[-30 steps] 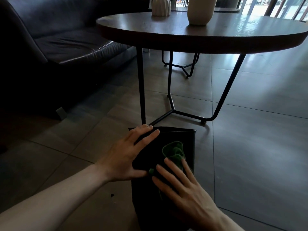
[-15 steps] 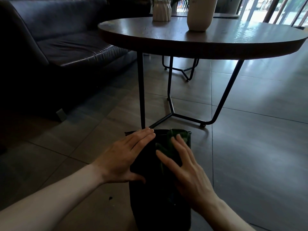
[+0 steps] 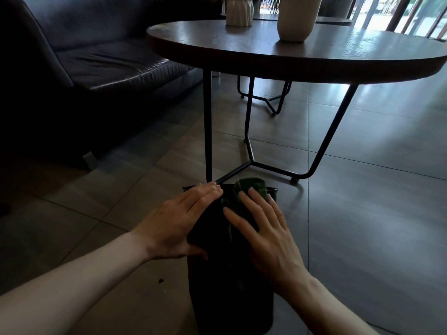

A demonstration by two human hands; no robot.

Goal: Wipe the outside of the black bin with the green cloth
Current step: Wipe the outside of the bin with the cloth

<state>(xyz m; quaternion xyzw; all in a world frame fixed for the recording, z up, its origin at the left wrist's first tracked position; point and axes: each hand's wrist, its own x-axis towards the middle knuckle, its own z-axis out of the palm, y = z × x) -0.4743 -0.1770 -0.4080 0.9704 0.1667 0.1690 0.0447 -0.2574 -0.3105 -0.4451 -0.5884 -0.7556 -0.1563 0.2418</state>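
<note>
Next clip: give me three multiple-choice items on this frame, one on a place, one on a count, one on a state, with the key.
1. Where is the green cloth?
A. On the round table
B. Near the far end of the black bin, under the right hand
C. On the sofa

2. How many pale vases stand on the round table?
A. Two
B. None
C. Four

3. How is the left hand placed?
A. Fist closed
B. Raised clear of the bin
C. Flat, fingers extended, on the bin

Key: B, cloth shows beyond the right fingertips; A, two vases at the table's far side; C, palm rests on the bin's side.
</note>
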